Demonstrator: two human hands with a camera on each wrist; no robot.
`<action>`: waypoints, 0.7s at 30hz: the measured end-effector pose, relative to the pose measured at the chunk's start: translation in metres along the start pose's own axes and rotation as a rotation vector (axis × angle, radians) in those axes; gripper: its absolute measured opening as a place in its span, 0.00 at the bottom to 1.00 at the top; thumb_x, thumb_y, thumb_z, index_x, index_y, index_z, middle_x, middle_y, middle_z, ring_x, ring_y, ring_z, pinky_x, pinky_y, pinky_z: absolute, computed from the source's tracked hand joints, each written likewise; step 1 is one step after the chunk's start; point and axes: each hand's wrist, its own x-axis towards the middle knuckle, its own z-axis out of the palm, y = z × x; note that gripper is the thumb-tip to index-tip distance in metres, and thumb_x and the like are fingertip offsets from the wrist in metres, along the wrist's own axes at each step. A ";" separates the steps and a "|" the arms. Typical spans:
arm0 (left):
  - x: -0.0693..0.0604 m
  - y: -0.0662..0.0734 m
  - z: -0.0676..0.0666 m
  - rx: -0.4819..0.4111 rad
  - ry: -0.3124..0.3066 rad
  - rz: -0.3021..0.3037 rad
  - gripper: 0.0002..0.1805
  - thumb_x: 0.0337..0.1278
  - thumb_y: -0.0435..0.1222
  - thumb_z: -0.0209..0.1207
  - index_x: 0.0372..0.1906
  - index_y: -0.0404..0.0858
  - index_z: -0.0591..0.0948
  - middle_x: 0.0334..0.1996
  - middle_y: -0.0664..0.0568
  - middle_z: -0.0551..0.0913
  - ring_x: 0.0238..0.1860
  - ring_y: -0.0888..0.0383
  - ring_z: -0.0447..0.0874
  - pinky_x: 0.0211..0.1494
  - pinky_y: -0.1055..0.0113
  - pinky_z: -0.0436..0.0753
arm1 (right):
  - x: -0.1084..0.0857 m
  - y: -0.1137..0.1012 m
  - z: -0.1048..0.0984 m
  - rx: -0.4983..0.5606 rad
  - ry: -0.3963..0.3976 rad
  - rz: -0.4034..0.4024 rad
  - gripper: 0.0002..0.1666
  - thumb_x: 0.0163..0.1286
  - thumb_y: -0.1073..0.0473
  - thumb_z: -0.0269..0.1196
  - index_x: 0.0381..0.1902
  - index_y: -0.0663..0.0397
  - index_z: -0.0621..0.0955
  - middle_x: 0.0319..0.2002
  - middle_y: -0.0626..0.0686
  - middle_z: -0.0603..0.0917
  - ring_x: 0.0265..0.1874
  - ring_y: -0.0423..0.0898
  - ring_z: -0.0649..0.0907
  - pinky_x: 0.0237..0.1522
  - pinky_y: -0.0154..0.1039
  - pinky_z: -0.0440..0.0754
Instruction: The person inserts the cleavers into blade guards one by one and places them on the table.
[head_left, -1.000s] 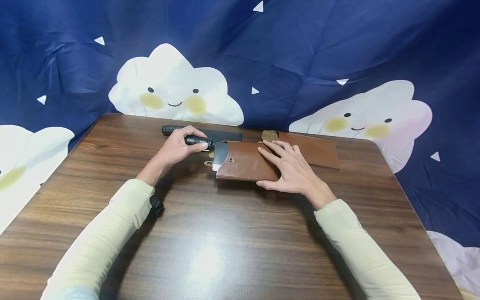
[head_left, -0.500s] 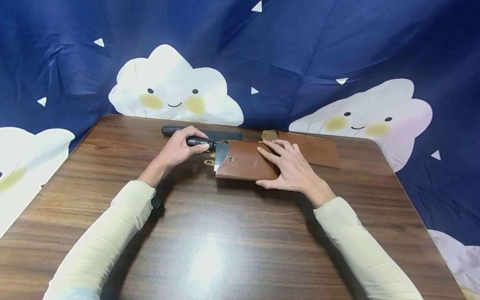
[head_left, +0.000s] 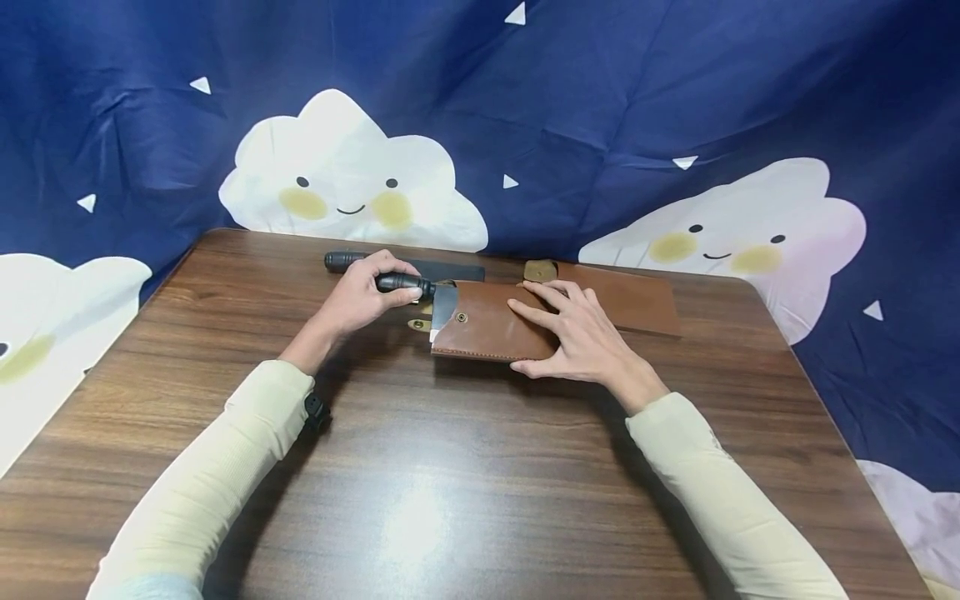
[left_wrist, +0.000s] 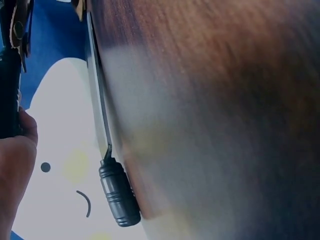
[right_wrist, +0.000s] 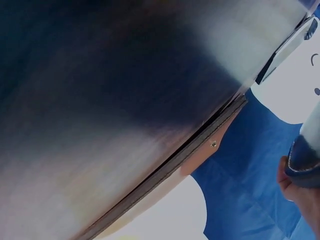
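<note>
My left hand (head_left: 358, 293) grips the black ribbed handle (head_left: 394, 283) of a cleaver. A short strip of its grey blade (head_left: 444, 305) shows at the mouth of a brown leather sheath (head_left: 491, 325); the rest of the blade is hidden inside. My right hand (head_left: 579, 337) holds the sheath's other end, thumb at the near edge and fingers spread over the top. The sheath stands slightly above the table. A strap with a snap (head_left: 418, 325) sticks out at its mouth. In the left wrist view, the left hand (left_wrist: 17, 165) is partly cut off.
Behind the left hand lies a second knife (head_left: 450, 272), its black handle (left_wrist: 120, 195) pointing left. A second brown sheath (head_left: 637, 302) lies at the back right, its tan flap (head_left: 540, 270) on the left. A cloud-printed blue cloth (head_left: 570, 100) hangs behind the wooden table (head_left: 480, 467).
The left hand and the cleaver's handle have shifted slightly right, and a little less blade shows at the sheath's mouth. The right hand has barely moved.
</note>
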 end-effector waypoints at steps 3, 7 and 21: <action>-0.001 0.001 0.001 -0.028 0.003 -0.017 0.15 0.58 0.35 0.72 0.48 0.35 0.86 0.45 0.45 0.82 0.48 0.50 0.76 0.51 0.59 0.73 | 0.000 0.001 -0.001 0.001 0.010 -0.009 0.52 0.50 0.22 0.67 0.67 0.43 0.80 0.70 0.55 0.73 0.62 0.58 0.71 0.44 0.55 0.68; -0.002 0.001 0.002 -0.040 0.040 -0.026 0.15 0.57 0.34 0.72 0.48 0.34 0.86 0.45 0.45 0.82 0.47 0.51 0.77 0.51 0.61 0.74 | 0.004 0.000 -0.003 -0.008 0.031 -0.018 0.52 0.50 0.21 0.67 0.67 0.43 0.80 0.70 0.55 0.73 0.62 0.59 0.71 0.44 0.56 0.68; -0.001 0.002 -0.001 -0.039 -0.013 -0.024 0.15 0.58 0.35 0.72 0.49 0.34 0.85 0.47 0.43 0.82 0.47 0.51 0.77 0.52 0.61 0.74 | 0.002 -0.002 -0.003 -0.006 0.018 -0.001 0.52 0.49 0.21 0.67 0.68 0.42 0.79 0.70 0.55 0.73 0.63 0.58 0.70 0.44 0.55 0.67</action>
